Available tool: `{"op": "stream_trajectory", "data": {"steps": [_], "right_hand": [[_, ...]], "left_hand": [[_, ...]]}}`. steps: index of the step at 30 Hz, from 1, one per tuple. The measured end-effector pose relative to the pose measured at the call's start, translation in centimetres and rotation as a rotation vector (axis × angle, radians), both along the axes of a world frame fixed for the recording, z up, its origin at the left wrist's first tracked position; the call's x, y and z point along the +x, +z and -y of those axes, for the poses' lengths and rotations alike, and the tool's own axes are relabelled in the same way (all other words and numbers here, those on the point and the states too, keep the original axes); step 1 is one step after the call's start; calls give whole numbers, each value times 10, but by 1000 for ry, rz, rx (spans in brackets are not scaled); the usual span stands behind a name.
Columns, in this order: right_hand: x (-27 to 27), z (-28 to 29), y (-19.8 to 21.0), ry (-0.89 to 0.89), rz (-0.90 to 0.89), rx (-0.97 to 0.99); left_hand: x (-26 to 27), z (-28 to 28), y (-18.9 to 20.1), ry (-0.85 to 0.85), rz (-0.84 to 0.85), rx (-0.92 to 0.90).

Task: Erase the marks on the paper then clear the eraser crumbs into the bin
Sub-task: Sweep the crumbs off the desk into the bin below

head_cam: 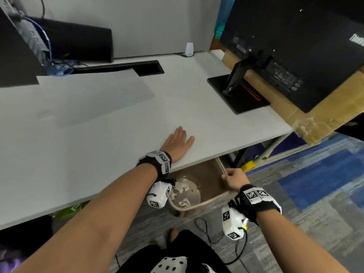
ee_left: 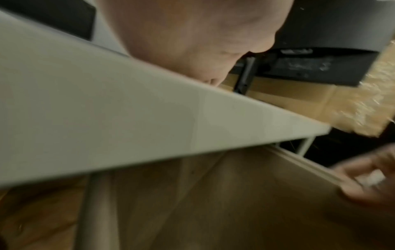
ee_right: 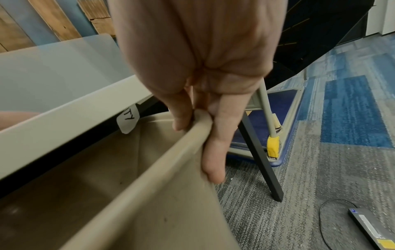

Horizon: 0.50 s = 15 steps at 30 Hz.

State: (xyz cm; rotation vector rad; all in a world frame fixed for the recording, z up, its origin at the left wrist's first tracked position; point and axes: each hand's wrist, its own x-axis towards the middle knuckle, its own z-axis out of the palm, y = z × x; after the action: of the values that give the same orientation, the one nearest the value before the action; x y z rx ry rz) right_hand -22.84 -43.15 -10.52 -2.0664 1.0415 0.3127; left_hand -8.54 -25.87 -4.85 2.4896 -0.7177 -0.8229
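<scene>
My left hand [head_cam: 178, 143] lies flat on the tabletop [head_cam: 110, 134], fingers straight and spread, palm down just inside the near edge. My right hand [head_cam: 234, 178] is below that edge and pinches the rim of the bin [head_cam: 199, 204], thumb inside the wall and fingers outside, as the right wrist view confirms [ee_right: 198, 108]. The bin is a tan container held partly under the tabletop edge, directly below the left hand; crumpled white scraps [head_cam: 182, 194] lie on its floor. The tabletop edge overhangs the far part of the bin opening and hides it from the head view. The paper [head_cam: 94, 97] lies flat on the tabletop beyond and to the left of the left hand, well apart from it; I cannot tell from any view whether marks or eraser crumbs are on it. A black monitor [head_cam: 295, 46] on its stand base [head_cam: 236, 93] sits on the tabletop to the right of the paper, with a cardboard box [head_cam: 319, 119] behind it at the tabletop's right end. A second dark monitor [head_cam: 78, 42] and a small white device [head_cam: 189, 49] stand at the back of the tabletop. Under the right end of the tabletop, a dark leg [ee_right: 260, 162] and a yellow-tipped cable [ee_right: 273, 145] stand just beside the bin.
</scene>
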Motion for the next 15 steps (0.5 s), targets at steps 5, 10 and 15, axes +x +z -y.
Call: {"op": "stream_trajectory", "data": {"steps": [5,10,15], "right_hand": [[3,0,11,51,20,-9],[5,-9,24,98,48,-13],[0,-16,22,67,46,15]], "left_hand": [[-31,1,4,-193,-34,-10],[-58,-17,9,-164,-280,-191],[-63,-32,11,31,-376,-422]]}}
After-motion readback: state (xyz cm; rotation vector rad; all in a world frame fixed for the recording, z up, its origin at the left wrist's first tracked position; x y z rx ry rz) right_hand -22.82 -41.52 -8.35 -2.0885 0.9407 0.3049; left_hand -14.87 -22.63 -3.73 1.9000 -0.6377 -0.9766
